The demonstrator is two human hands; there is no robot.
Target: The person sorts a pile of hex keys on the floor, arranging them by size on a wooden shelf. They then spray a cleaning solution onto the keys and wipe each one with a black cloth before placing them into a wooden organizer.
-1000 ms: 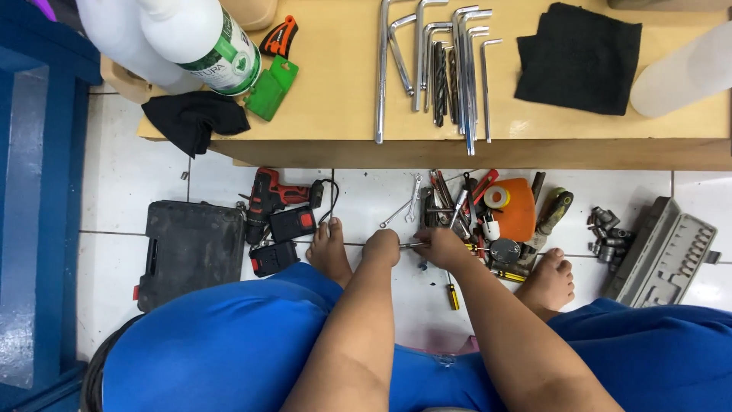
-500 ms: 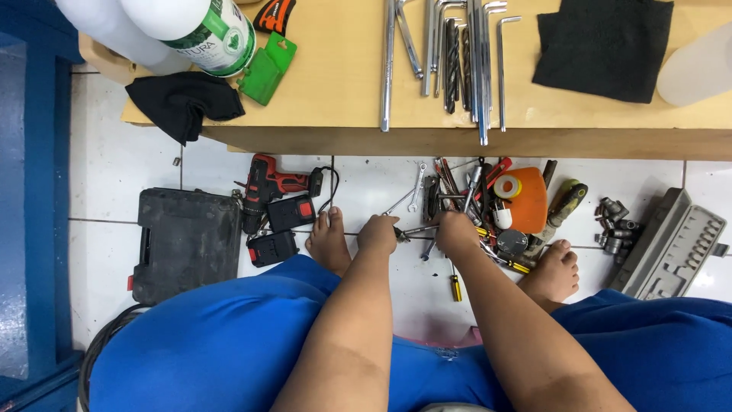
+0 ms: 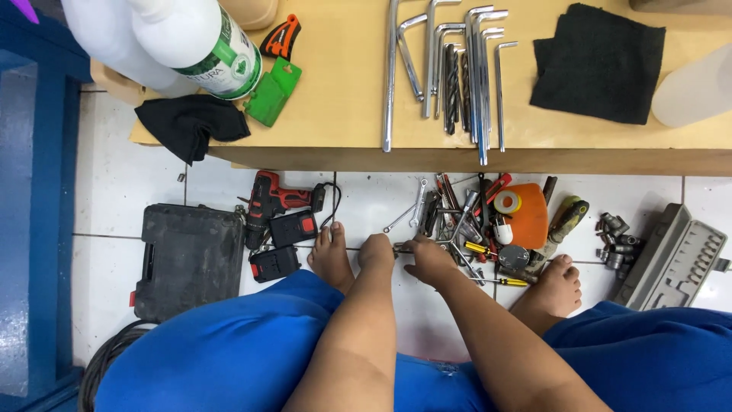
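Observation:
I look down past blue-clad knees at a tiled floor. My left hand (image 3: pixel 377 250) is closed around a small metal tool (image 3: pixel 402 248) at the left edge of a pile of hand tools (image 3: pixel 465 221). My right hand (image 3: pixel 429 260) reaches in beside it, fingers bent on the same metal piece; what exactly it grips is hidden. The pile holds wrenches, screwdrivers (image 3: pixel 496 281) with yellow handles, pliers and an orange tray (image 3: pixel 530 217). Two loose wrenches (image 3: pixel 415 202) lie just beyond my hands.
A wooden bench (image 3: pixel 335 99) above carries several hex keys (image 3: pixel 457 76), black cloths (image 3: pixel 598 61), a green card and white bottles (image 3: pixel 198 38). On the floor: red drill (image 3: pixel 267 200), batteries, black case (image 3: pixel 187 255), sockets (image 3: pixel 616 236), grey socket case (image 3: pixel 679 255). My bare feet (image 3: pixel 558 284) flank the pile.
My right hand has drawn back from the pile toward me and left, meeting the left hand. The view shifted slightly; the yellow-handled screwdriver near my right hand now lies further right.

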